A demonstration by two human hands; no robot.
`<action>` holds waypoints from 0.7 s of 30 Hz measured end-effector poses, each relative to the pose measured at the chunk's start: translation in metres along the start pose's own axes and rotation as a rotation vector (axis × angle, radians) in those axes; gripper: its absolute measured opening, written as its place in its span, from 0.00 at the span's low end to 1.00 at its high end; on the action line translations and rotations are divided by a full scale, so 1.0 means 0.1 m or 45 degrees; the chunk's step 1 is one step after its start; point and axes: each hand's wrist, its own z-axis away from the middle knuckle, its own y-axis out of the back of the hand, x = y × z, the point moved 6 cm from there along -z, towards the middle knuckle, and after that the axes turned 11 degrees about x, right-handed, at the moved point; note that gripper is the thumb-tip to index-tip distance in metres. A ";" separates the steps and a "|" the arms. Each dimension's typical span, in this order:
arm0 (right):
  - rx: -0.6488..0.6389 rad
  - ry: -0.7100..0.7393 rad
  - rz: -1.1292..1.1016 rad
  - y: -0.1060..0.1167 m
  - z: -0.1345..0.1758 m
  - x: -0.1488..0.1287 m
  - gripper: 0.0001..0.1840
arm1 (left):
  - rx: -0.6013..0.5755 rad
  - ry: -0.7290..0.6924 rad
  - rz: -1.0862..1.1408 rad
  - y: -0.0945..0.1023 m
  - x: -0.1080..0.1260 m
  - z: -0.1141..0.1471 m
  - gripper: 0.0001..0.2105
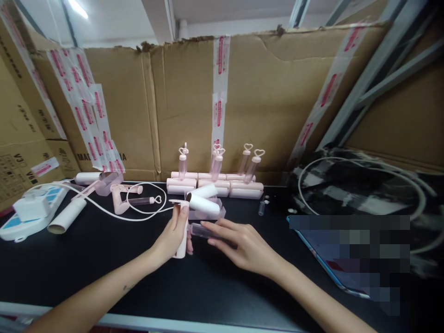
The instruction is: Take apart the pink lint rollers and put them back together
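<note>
My left hand [169,238] is closed around a pale pink plastic piece [181,249], held upright over the black table. From its right side a clear tube [199,230] sticks out sideways. The fingers of my right hand [244,243] grip this tube; its far end is hidden under them. Just behind my hands, white cylinders [205,204] lie by a translucent lilac holder [222,213]. Farther back stands a row of pink pieces [213,186], several bearing upright clear tubes [217,167] with heart-shaped tops.
At left lie a white power strip [34,224] with a plug, a hollow white tube [66,216], a looped white cable [104,212] and another pink piece [120,201]. A small clear vial [261,208] and a blue-edged, blurred-out flat object [322,266] are at right. Cardboard [187,101] walls the back.
</note>
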 end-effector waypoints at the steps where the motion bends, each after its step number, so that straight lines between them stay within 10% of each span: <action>1: -0.006 0.003 -0.018 -0.02 0.01 -0.01 0.20 | 0.002 0.005 -0.042 0.00 0.00 0.01 0.25; 21: -0.486 -0.908 -1.515 -0.36 0.16 0.07 0.26 | -0.306 -0.126 -0.112 0.02 0.26 0.15 0.24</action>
